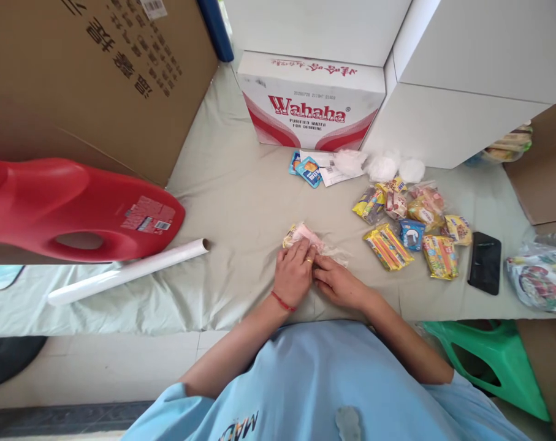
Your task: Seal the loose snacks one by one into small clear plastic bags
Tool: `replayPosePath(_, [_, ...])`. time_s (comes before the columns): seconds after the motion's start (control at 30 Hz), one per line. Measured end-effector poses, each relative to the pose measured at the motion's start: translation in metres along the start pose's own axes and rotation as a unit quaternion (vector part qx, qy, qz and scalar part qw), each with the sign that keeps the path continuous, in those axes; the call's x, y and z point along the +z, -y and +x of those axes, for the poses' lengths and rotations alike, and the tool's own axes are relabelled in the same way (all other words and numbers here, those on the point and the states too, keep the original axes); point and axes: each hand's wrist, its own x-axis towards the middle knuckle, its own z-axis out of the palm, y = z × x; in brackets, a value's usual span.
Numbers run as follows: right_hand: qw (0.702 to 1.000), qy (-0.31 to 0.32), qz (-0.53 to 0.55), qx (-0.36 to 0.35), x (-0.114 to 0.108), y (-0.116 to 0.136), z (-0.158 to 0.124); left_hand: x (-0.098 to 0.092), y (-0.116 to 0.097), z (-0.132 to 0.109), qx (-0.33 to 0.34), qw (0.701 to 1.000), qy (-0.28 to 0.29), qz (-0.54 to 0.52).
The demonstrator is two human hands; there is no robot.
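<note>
On the cloth-covered table point(241, 202), a pink item in clear plastic wrapping point(309, 234) with a yellow printed edge lies just beyond my hands. My left hand point(293, 274), with a red string at the wrist and a ring, rests on the near side of this package, its fingers together over it. My right hand point(337, 282) touches my left hand's fingertips, its fingers curled at the clear wrapping; what lies under them is hidden. Wrapped snacks point(388, 246) in yellow, blue and clear packs are grouped to the right.
A Wahaha box point(312, 110) stands at the back, with blue sachets point(309, 171) and white crumpled pieces point(382, 166) before it. To the left are a red jug point(98, 208) and a white roll point(130, 272). A black phone point(485, 263) and a green stool point(493, 361) are right.
</note>
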Motion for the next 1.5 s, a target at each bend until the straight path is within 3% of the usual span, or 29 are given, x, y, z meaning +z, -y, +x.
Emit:
replayPosePath(0.1, [0.999, -0.008, 0.041, 0.004, -0.011, 0.003, -0.006, 0.003, -0.003, -0.007, 0.015, 1.000, -0.008, 0.014])
replayPosePath(0.2, [0.990, -0.094, 0.062, 0.089, -0.021, -0.003, -0.015, 0.004, -0.003, -0.014, 0.031, 0.999, 0.006, 0.008])
replayPosePath(0.3, [0.952, -0.209, -0.066, 0.212, -0.023, -0.013, -0.022, 0.007, -0.001, -0.017, 0.037, 0.999, 0.023, 0.003])
replayPosePath(0.37, [0.922, -0.229, -0.176, 0.259, -0.018, -0.019, -0.023, 0.009, -0.001, -0.018, 0.033, 0.999, 0.023, -0.002])
replayPosePath(0.43, [0.909, -0.212, -0.226, 0.278, -0.011, -0.020, -0.023, 0.011, -0.001, -0.018, 0.022, 1.000, 0.021, -0.008])
replayPosePath(0.53, [0.922, -0.208, -0.191, 0.266, -0.004, -0.017, -0.023, 0.013, -0.001, -0.017, 0.019, 0.999, 0.036, -0.004])
replayPosePath(0.63, [0.937, -0.227, -0.062, 0.257, -0.009, -0.010, -0.022, 0.013, -0.002, -0.017, 0.029, 0.998, 0.049, 0.012])
replayPosePath(0.73, [0.924, -0.220, 0.098, 0.297, -0.022, -0.004, -0.011, 0.011, -0.003, -0.017, 0.032, 0.998, 0.044, 0.024])
replayPosePath(0.8, [0.915, -0.214, 0.143, 0.310, -0.031, -0.003, 0.005, 0.010, -0.005, -0.017, 0.030, 0.998, 0.048, 0.026])
replayPosePath(0.93, [0.930, -0.200, 0.066, 0.303, -0.039, -0.005, 0.055, 0.014, -0.008, -0.018, 0.024, 0.997, 0.060, 0.032])
replayPosePath(1.07, [0.932, -0.103, -0.097, 0.333, -0.032, 0.000, 0.105, 0.022, -0.010, -0.021, 0.029, 0.998, 0.052, 0.013])
replayPosePath(1.17, [0.919, -0.037, -0.196, 0.341, -0.023, 0.006, 0.123, 0.019, -0.006, -0.028, 0.051, 0.998, 0.013, -0.047])
replayPosePath(1.27, [0.914, -0.021, -0.230, 0.335, -0.016, 0.006, 0.124, 0.007, 0.009, -0.035, 0.085, 0.984, -0.049, -0.152])
replayPosePath(1.33, [0.920, -0.025, -0.228, 0.319, -0.013, 0.003, 0.119, -0.003, 0.024, -0.033, 0.000, 0.977, -0.109, -0.183])
replayPosePath(1.4, [0.931, -0.036, -0.213, 0.294, -0.011, -0.001, 0.114, -0.008, 0.039, -0.022, -0.167, 0.963, -0.156, -0.145])
replayPosePath(1.43, [0.938, -0.044, -0.202, 0.279, -0.010, -0.002, 0.112, -0.009, 0.045, -0.014, -0.226, 0.954, -0.156, -0.117])
replayPosePath(1.5, [0.950, -0.060, -0.176, 0.249, -0.010, -0.006, 0.109, -0.007, 0.051, 0.003, -0.258, 0.955, -0.113, -0.090])
